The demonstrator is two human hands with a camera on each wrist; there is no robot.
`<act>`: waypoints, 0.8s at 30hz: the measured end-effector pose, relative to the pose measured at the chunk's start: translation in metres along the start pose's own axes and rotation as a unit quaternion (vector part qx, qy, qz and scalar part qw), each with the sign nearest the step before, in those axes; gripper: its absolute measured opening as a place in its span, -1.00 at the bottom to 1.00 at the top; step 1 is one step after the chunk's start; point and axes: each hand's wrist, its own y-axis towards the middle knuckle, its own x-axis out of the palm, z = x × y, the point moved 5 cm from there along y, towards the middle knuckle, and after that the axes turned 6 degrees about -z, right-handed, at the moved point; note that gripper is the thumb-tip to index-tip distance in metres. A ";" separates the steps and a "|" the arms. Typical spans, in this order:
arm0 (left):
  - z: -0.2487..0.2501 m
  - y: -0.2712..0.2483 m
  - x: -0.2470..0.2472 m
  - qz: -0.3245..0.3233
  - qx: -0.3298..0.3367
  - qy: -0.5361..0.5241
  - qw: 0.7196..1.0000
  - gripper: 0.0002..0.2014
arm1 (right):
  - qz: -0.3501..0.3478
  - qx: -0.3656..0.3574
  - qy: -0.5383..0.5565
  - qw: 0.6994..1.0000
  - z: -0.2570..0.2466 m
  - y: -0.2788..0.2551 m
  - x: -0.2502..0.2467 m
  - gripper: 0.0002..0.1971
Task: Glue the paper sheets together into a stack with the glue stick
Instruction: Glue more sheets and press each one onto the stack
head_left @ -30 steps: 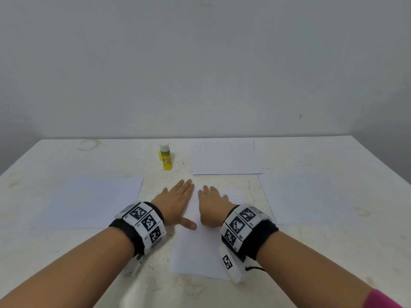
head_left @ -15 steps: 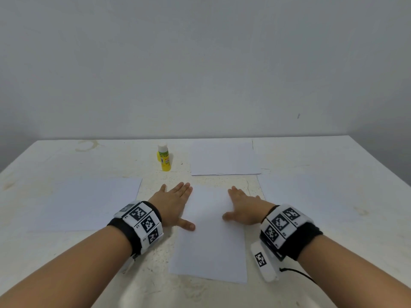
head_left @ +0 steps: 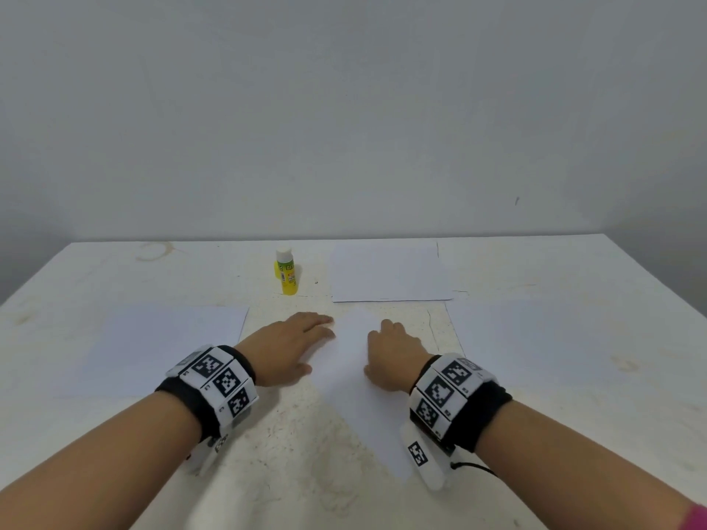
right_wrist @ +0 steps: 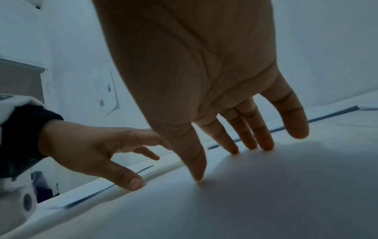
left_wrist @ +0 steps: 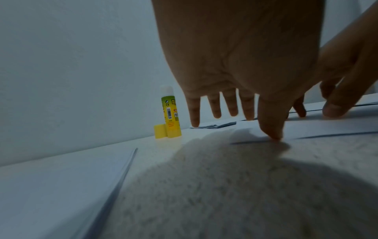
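Observation:
A white paper sheet lies askew on the table in front of me. My left hand rests flat on its left edge, with the thumb tip pressing the paper. My right hand lies on the sheet's right part, its straight fingertips touching the paper. Neither hand holds anything. The yellow glue stick stands upright beyond the left hand, with its white top showing. Its yellow cap sits beside it. Three more sheets lie around: one far, one left, one right.
The worn white table meets a plain wall at the back. Its right edge slants away at the far right. A brown ring stain marks the far left corner.
My right hand swept right across the centre sheet, then came back toward the middle. The sheet's near left corner has shifted right, so it now lies skewed. The left hand has stayed put.

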 end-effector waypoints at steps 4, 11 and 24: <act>-0.004 0.001 -0.001 -0.042 -0.022 -0.001 0.999 -0.36 | -0.026 -0.063 -0.008 0.998 -0.011 0.010 0.000 -0.57; -0.012 -0.002 0.011 -0.106 -0.041 -0.045 0.993 -0.15 | -0.089 -0.123 0.017 0.988 -0.002 0.007 0.004 -0.31; -0.018 -0.003 0.027 -0.181 -0.076 -0.022 0.980 0.46 | -0.122 0.027 0.024 0.992 0.093 -0.003 0.008 0.32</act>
